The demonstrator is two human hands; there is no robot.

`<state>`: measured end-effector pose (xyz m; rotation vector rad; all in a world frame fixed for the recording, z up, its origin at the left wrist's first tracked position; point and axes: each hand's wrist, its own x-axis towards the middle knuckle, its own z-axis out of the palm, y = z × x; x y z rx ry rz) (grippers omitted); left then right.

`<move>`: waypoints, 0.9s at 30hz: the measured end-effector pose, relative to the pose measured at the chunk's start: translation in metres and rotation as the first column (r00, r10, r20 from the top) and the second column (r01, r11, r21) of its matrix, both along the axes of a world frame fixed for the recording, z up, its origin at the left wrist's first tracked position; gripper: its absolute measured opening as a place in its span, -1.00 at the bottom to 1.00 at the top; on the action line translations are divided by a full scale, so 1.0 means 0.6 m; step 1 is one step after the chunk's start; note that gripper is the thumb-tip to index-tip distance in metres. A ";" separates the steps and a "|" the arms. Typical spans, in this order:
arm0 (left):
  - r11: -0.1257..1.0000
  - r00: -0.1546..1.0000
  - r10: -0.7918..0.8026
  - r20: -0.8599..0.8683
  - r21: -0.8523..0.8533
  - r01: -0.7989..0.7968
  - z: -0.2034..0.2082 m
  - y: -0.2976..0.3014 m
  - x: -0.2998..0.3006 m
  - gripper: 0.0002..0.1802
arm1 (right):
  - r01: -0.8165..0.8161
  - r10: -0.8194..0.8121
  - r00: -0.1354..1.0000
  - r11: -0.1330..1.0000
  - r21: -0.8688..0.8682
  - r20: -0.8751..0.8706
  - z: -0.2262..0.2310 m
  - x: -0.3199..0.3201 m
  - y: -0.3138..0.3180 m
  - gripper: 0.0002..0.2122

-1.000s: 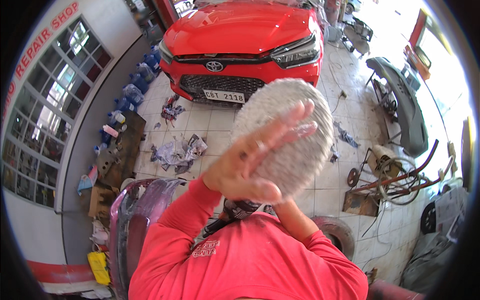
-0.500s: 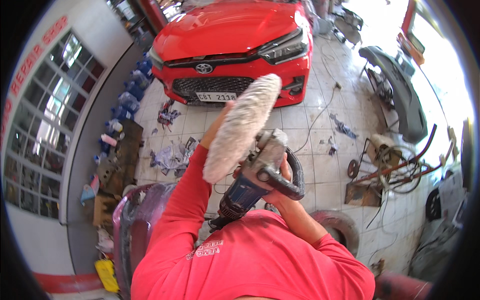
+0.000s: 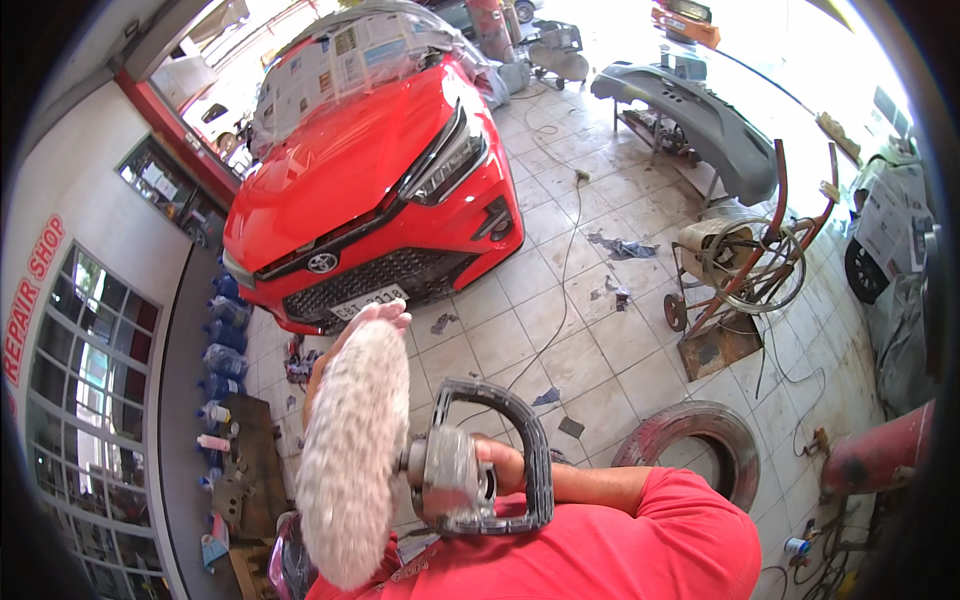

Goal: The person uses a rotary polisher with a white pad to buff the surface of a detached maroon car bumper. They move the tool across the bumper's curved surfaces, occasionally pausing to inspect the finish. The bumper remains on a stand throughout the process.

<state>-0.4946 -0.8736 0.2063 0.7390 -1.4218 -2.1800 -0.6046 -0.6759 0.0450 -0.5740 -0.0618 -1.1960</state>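
A car polisher (image 3: 455,475) with a grey metal head and a black D-shaped handle is held up close before my chest. Its fluffy white wool pad (image 3: 352,455) stands on edge, its surface slightly smeared. My right hand (image 3: 502,464) is closed around the polisher beside its head, inside the handle loop. Behind the pad, the fingers of my left hand (image 3: 388,313) stretch past the upper rim, lying along its far side; the palm is hidden. The polisher's motor body is mostly out of sight.
Ahead stands a red car (image 3: 370,190), its windshield covered with paper and plastic. To the right are a grey bumper (image 3: 700,115) on a stand, a hand cart (image 3: 735,265) with coiled hose and a tyre (image 3: 690,450). A cable (image 3: 575,270) crosses the tiled floor. Blue jugs (image 3: 228,335) line the left wall.
The polisher has turned, its pad now more upright and further left and lower in view. Fingers of my left hand now show over the pad's rim. The view has swung right and up.
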 end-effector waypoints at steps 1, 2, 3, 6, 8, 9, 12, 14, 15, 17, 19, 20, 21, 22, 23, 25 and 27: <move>0.999 1.000 -0.025 0.004 0.042 0.025 0.007 -0.003 0.003 -0.42 | 0.017 -0.026 0.996 0.995 -0.097 -0.091 0.013 -0.006 0.003 -0.14; 0.956 0.941 -0.272 -0.201 0.057 0.289 -0.009 -0.016 0.005 -0.41 | 0.032 -0.039 0.990 0.998 -0.051 -0.136 0.020 -0.003 0.013 -0.09; 0.829 0.776 -0.501 -0.384 0.045 0.558 -0.025 -0.027 -0.013 -0.40 | 0.063 -0.059 0.982 0.998 0.012 -0.180 0.018 -0.004 0.023 -0.05; 0.906 0.850 -0.415 -0.326 -0.057 0.420 -0.056 -0.004 -0.012 -0.37 | 0.071 -0.067 0.975 0.997 0.007 -0.212 0.000 -0.024 0.034 -0.03; 0.952 0.918 -0.306 -0.253 -0.102 0.289 -0.059 0.016 -0.011 -0.35 | 0.096 -0.113 0.972 0.991 -0.090 -0.205 -0.016 -0.037 0.034 -0.10; 0.964 0.937 -0.260 -0.233 -0.124 0.236 -0.055 0.022 -0.006 -0.34 | 0.109 -0.136 0.970 0.984 -0.143 -0.199 -0.020 -0.041 0.034 -0.14; 0.974 0.967 -0.157 -0.199 -0.193 0.118 -0.051 0.033 0.004 -0.32 | 0.148 -0.165 0.967 0.984 -0.100 -0.193 -0.025 -0.046 0.048 -0.15; 0.969 0.977 -0.100 -0.187 -0.242 0.053 -0.037 0.033 0.013 -0.30 | 0.224 -0.246 0.936 0.968 -0.113 -0.252 -0.018 -0.055 0.053 -0.15; 0.963 0.981 -0.075 -0.177 -0.267 0.025 -0.034 0.033 0.016 -0.29 | 0.263 -0.284 0.919 0.958 -0.110 -0.273 -0.018 -0.056 0.059 -0.14; 0.947 0.983 -0.037 -0.178 -0.320 -0.022 -0.026 0.029 0.010 -0.27 | 0.276 -0.297 0.909 0.955 -0.112 -0.293 -0.016 -0.057 0.059 -0.15; 0.929 0.986 -0.009 -0.167 -0.366 -0.054 -0.024 0.026 0.007 -0.25 | 0.249 -0.280 0.896 0.960 -0.131 -0.344 -0.009 -0.057 0.061 -0.15; 0.922 0.987 0.003 -0.163 -0.382 -0.066 -0.023 0.024 0.007 -0.24 | 0.211 -0.254 0.887 0.966 -0.151 -0.387 0.000 -0.062 0.058 -0.16; 0.914 0.987 0.020 -0.160 -0.397 -0.083 -0.024 0.023 0.006 -0.23 | 0.165 -0.225 0.872 0.971 -0.173 -0.434 0.014 -0.067 0.055 -0.16; 0.908 0.988 0.037 -0.153 -0.407 -0.097 -0.027 0.025 0.008 -0.22 | 0.178 -0.226 0.891 0.972 -0.154 -0.393 0.039 -0.057 0.057 -0.11; 0.904 0.987 0.050 -0.153 -0.413 -0.110 -0.028 0.028 0.010 -0.21 | 0.157 -0.205 0.889 0.977 -0.147 -0.410 0.043 -0.053 0.055 -0.09; 0.887 0.983 0.085 -0.162 -0.437 -0.149 -0.036 0.041 0.014 -0.19 | 0.121 -0.172 0.880 0.983 -0.140 -0.443 0.045 -0.051 0.055 -0.07; 0.867 0.976 0.140 -0.168 -0.456 -0.203 -0.049 0.071 0.022 -0.17 | 0.173 -0.221 0.884 0.973 -0.150 -0.412 0.040 -0.054 0.067 -0.09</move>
